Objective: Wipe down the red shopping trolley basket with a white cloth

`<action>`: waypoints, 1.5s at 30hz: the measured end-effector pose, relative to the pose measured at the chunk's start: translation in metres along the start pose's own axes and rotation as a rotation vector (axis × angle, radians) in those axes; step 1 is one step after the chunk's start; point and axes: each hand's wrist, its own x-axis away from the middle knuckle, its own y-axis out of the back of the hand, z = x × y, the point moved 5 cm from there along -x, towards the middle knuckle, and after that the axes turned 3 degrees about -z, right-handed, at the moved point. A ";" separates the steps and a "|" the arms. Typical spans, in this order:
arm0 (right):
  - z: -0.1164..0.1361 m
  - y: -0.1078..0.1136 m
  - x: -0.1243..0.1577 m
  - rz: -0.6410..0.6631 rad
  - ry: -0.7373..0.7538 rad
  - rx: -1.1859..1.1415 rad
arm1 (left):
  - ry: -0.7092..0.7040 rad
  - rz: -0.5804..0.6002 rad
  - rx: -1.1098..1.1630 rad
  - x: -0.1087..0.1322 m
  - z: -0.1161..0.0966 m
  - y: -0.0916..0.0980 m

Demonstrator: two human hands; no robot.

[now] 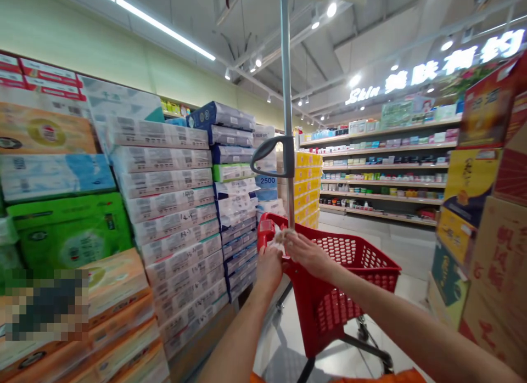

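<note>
The red cart point(307, 317) extends forward and right of the hands, long axis angling away; the right arm is nearer its basket. The pole point(286, 70) stands upright behind the hands. Right hand point(307, 255): fingers extended against the white wad point(279, 239). Left hand point(270, 270): curled just below it. Grip: cannot tell.

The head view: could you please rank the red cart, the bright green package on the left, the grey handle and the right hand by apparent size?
1. Red cart
2. Bright green package
3. Grey handle and right hand: too alike to rank.
</note>
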 end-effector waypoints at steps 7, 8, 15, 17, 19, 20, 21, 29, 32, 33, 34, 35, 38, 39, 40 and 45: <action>-0.010 0.012 -0.012 -0.130 -0.137 0.063 | 0.067 0.029 -0.049 0.005 -0.033 -0.004; -0.016 0.018 -0.014 -0.158 -0.161 0.064 | 0.066 0.042 -0.048 0.007 -0.038 -0.002; -0.019 0.040 0.049 -0.178 -0.253 -0.042 | -0.137 0.162 0.194 0.006 -0.025 0.015; -0.010 0.040 0.073 -0.145 -0.295 -0.110 | -0.179 0.140 0.211 0.003 -0.019 0.013; -0.004 0.040 0.090 -0.155 -0.419 -0.176 | -0.211 0.071 0.216 0.001 -0.028 0.008; -0.003 0.041 0.096 -0.182 -0.513 -0.203 | -0.214 0.024 0.215 0.000 -0.038 0.006; -0.003 0.042 0.101 -0.219 -0.620 -0.225 | -0.212 -0.016 0.212 0.001 -0.050 0.003; -0.012 0.076 0.112 -0.198 -0.904 -0.260 | -0.234 -0.005 0.206 -0.002 -0.095 -0.006; -0.024 0.085 0.131 -0.165 -0.986 -0.114 | -0.174 0.052 0.169 -0.008 -0.068 -0.011; -0.025 0.083 0.133 -0.163 -0.997 -0.064 | -0.147 0.059 0.147 -0.009 -0.063 -0.013; -0.023 0.079 0.131 -0.164 -0.991 -0.027 | -0.132 0.058 0.129 -0.009 -0.062 -0.014; -0.019 0.073 0.125 -0.166 -0.967 -0.004 | -0.123 0.044 0.115 -0.008 -0.064 -0.014; 0.000 0.053 0.099 -0.178 -0.814 0.026 | -0.100 -0.014 0.107 -0.002 -0.076 -0.013; 0.004 0.050 0.095 -0.178 -0.769 0.041 | -0.109 -0.020 0.114 0.000 -0.078 -0.012; 0.006 0.048 0.094 -0.173 -0.742 0.065 | -0.109 -0.020 0.120 0.002 -0.076 -0.011; -0.011 0.059 0.121 -0.147 -0.866 0.193 | -0.057 0.026 0.136 0.005 -0.045 -0.014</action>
